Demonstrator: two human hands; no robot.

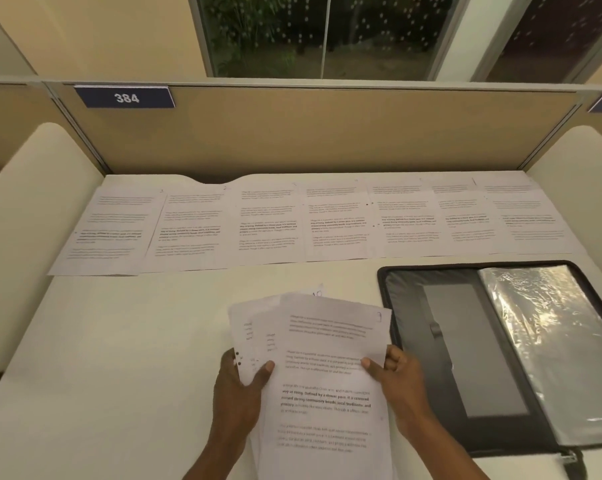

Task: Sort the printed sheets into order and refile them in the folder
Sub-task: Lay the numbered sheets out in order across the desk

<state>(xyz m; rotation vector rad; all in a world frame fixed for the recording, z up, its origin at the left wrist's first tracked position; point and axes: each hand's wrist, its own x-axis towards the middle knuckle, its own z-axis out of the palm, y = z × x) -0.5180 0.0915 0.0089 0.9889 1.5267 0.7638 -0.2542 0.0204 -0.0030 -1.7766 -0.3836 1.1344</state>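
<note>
A fanned stack of sheets [323, 375] hangs low over the tabletop [119, 341]: the left hand [239, 386] grips its left edge, thumb on top, while the right hand [396, 379] pinches the top sheet's right edge, probably to peel it off and check its page number (too small to read). A row of sheets [268, 223] lies side by side along the back, apparently in order. The open folder [465, 341] waits just right of the stack, clear sleeves [548, 341] exposed; the partition [327, 133] with its plate [124, 97] marked 384 closes the back, and nothing blocks either spot.

Left hand [242, 382] and right hand [394, 374] each pinch the sheets [323, 393], thumbs on top.
</note>
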